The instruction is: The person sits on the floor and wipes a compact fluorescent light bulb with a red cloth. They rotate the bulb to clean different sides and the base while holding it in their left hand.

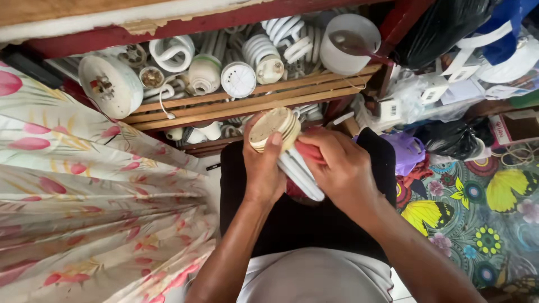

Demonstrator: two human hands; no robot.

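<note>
Both hands grip one compact fluorescent lamp (283, 146): left hand (263, 168) clasps its round beige base, right hand (337, 165) wraps its white tubes beside a red cloth (307, 151). Judging by this, base and tubes are being worked apart; steady twisting seems needed next.

Glossy glass lamp tubes (298, 175); rough wooden crate (247, 104)

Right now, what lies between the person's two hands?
In the head view, a compact fluorescent lamp lies there: the left hand grips its cream base, and the right hand holds a red cloth against its white tubes.
</note>
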